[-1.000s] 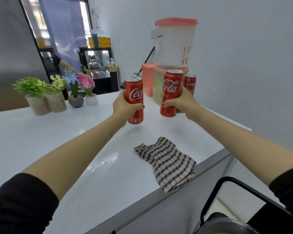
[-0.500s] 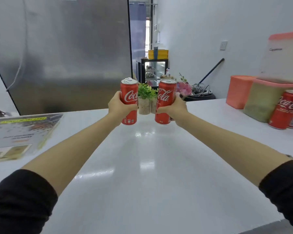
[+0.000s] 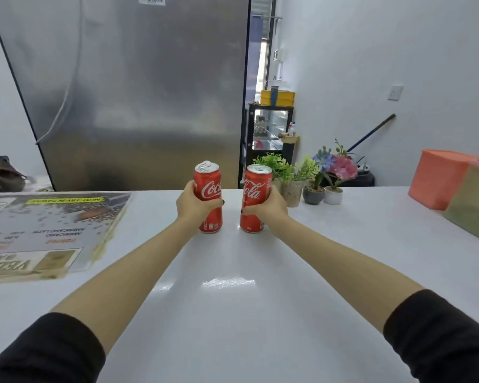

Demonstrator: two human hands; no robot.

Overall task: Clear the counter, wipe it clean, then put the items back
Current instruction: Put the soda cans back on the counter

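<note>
Glossy white counter [image 3: 233,313], shiny metal cans [image 3: 208,196], brushed steel fridge [image 3: 138,87], laminated paper menu [image 3: 44,233].

The white counter [image 3: 233,299] bears printed menus [image 3: 47,230] left of the left hand [image 3: 194,207], potted plants [image 3: 302,183] just beyond the right hand [image 3: 270,207], and an orange tub [image 3: 437,179] and a greenish tub [image 3: 476,205] farther right.

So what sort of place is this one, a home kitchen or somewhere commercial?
Probably a small café or drinks counter, not a home: a laminated menu sheet listing Americano lies on the white counter, a tall stainless steel fridge stands behind it, and a glass display case sits further back.
</note>
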